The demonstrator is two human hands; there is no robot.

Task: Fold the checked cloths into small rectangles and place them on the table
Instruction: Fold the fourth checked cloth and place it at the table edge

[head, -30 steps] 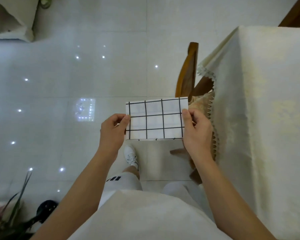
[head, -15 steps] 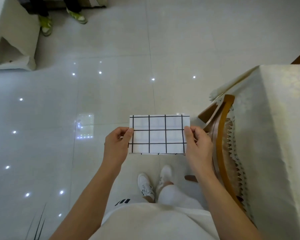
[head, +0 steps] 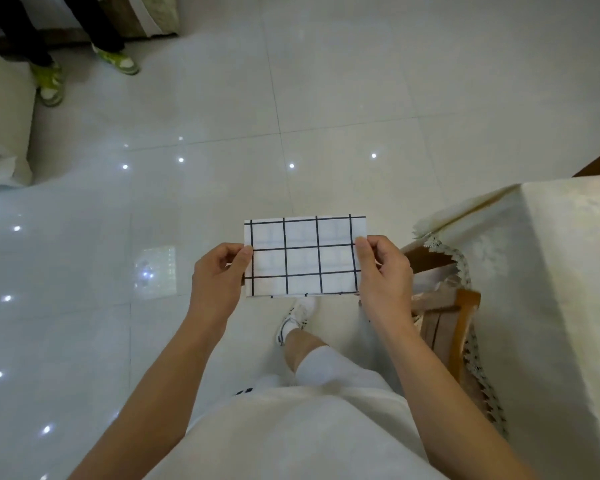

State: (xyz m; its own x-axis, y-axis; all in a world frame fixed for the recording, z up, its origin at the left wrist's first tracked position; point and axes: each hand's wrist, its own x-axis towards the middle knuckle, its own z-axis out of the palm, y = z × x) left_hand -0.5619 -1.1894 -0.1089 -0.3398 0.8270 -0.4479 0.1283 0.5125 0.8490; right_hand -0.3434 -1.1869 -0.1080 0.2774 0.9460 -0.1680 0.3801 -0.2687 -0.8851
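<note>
The cloth (head: 303, 256) is white, divided into squares by thin black grid lines. The tablecloth (head: 551, 289) is cream with a faint tone-on-tone floral figure and pale lace edging. The chair (head: 465, 327) is orange-brown wood. The floor (head: 326, 98) is glossy off-white tile. The shorts (head: 326, 367) are white with small black marks. A bystander's shoes (head: 116, 60) are lime green and white, the trousers (head: 18, 32) black.

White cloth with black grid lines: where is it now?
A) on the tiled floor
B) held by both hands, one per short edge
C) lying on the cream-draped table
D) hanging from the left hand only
B: left hand and right hand each pinch a short edge of the white cloth with black grid lines, clear of the cream-draped table.
</note>
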